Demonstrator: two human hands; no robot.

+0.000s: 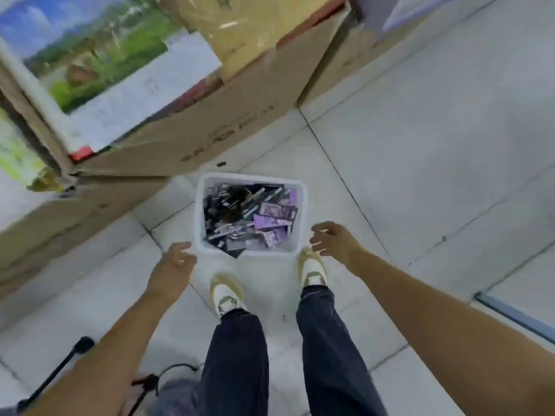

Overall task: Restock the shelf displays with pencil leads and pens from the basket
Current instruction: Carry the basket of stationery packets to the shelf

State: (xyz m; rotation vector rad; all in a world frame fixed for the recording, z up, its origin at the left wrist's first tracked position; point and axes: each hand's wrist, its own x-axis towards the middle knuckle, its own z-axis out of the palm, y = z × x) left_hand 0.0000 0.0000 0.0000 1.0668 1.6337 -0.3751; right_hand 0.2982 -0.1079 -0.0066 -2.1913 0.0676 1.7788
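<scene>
Shop stockroom or aisle: tiled floor point(420, 145), stacked cardboard cartons point(210, 130), basket point(250, 175) of packaged stationery.

I count one translucent white plastic basket point(200, 211) at the centre of the frame, its dark and purple stationery packets point(271, 219) too jumbled and blurred to number. Two bare hands show below it, left hand point(174, 265) and right hand point(335, 240), plus two cream-and-tan sneakers point(226, 295). I make out at least two brown cardboard boxes point(228, 127) across the upper left.
</scene>
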